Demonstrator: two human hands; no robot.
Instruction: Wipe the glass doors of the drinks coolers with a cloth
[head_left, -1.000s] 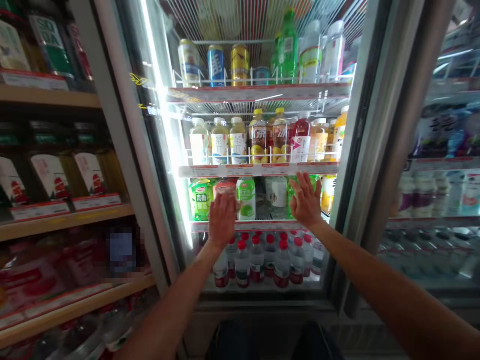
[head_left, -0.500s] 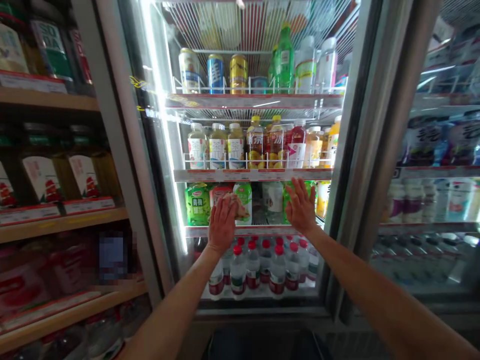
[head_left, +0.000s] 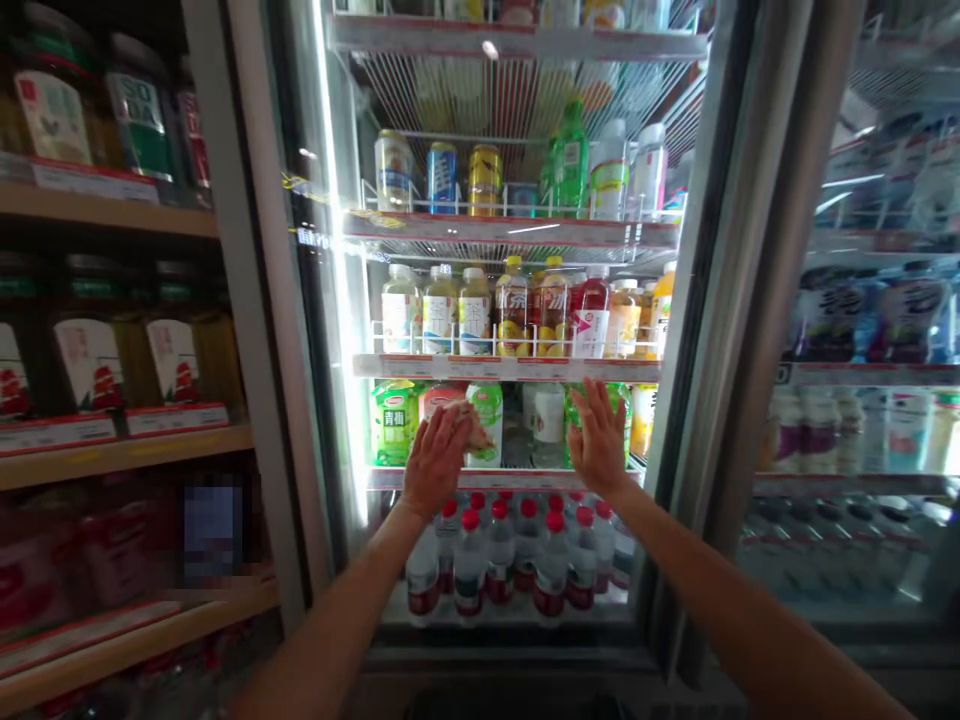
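Observation:
My left hand (head_left: 435,458) presses a crumpled pale cloth (head_left: 475,432) to the glass door (head_left: 517,425) of a lit drinks cooler. The cloth pokes out past the fingertips on the right, partly covered by the hand. Fingers spread, my right hand (head_left: 598,448) lies against the same pane and holds nothing. Behind the glass near the hands are a green pouch (head_left: 394,425), a green-and-white bottle (head_left: 484,420) and a clear cup-like container (head_left: 547,415).
Cans (head_left: 442,178) and bottles (head_left: 514,305) fill the shelves above, and red-capped bottles (head_left: 552,565) stand below. A wooden shelf unit (head_left: 180,440) with drinks is at left. A metal door frame (head_left: 739,330) and another cooler section (head_left: 870,375) are at right.
The view has tilted upward, so the shelves sit lower and an upper shelf shows. My left hand with the cloth has shifted slightly left; my right hand has hardly moved on the glass.

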